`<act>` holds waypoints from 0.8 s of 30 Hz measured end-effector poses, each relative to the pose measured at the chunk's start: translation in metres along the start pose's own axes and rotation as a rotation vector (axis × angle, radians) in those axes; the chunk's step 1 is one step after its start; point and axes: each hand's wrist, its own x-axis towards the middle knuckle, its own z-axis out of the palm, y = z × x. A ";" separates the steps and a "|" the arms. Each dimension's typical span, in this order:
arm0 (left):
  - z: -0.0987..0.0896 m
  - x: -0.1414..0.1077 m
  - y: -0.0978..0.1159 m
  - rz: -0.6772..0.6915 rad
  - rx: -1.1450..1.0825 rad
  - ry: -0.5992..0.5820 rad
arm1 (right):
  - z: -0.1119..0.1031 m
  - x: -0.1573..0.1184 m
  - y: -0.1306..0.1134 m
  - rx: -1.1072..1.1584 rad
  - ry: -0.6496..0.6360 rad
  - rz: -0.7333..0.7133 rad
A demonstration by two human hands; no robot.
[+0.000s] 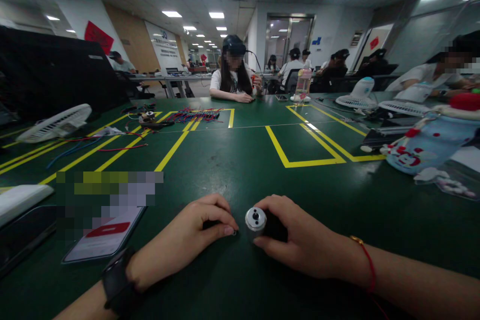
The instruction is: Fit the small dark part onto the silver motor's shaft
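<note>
My right hand (287, 227) wraps round a small silver cylinder (255, 220) that looks like a motor, standing upright on the green table. Its flat top shows a dark centre and small holes. Just to the left, my left hand (208, 225) has its thumb and fingertips pinched together close to the tabletop. A tiny dark part (234, 232) shows at those fingertips, too small to name. The two hands are a short way apart, and the left one does not touch the cylinder.
The green table (225, 160) bears yellow tape lines. A phone (108, 232) lies left of my left hand. Loose wires (197, 115) are bunched farther back. A blue cup (431, 145) stands at right, near white fans (360, 95). Across the table sits a person (234, 77).
</note>
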 end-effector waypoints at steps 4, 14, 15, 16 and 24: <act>-0.002 0.001 -0.003 0.003 -0.011 -0.006 | -0.001 0.000 0.001 0.006 -0.005 0.005; -0.006 0.003 -0.010 -0.255 -0.376 0.365 | -0.002 -0.002 0.000 0.035 -0.003 0.021; -0.006 0.004 -0.011 -0.262 -0.408 0.382 | -0.002 -0.002 0.000 0.033 -0.001 0.025; -0.006 0.004 -0.011 -0.265 -0.430 0.387 | -0.002 -0.002 0.000 0.032 -0.001 0.030; -0.006 -0.001 -0.007 -0.125 -0.098 0.107 | 0.001 -0.001 0.004 0.031 0.007 0.051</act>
